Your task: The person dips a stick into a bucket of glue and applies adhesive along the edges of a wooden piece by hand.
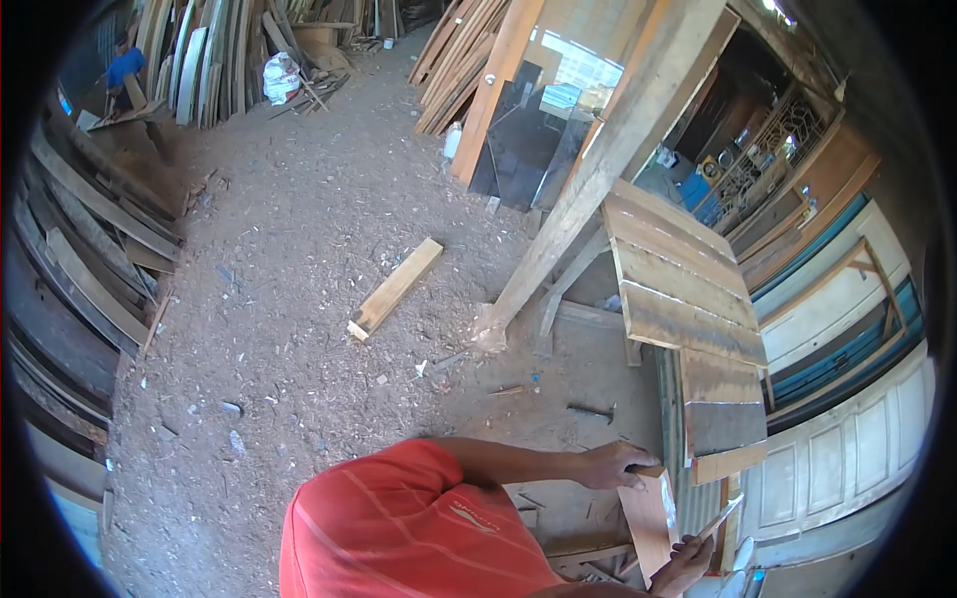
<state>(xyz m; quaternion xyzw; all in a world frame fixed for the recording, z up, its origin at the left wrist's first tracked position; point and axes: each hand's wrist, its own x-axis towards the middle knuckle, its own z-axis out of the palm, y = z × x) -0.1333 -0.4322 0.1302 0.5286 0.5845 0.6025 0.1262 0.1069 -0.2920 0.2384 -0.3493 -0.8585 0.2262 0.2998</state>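
The fingers of my left hand (610, 464) are gripping one end of one wooden board (644, 523), which is sitting between my two hands, something white showing along its edge. My right hand (684, 567) is holding one thin, pale stick (720, 519) just beside it. Past these, at least four planks (688, 317) are resting near one upright post (588, 189); one hammer (592, 412) and one loose timber (397, 289) are lying apart on the ground (289, 259).
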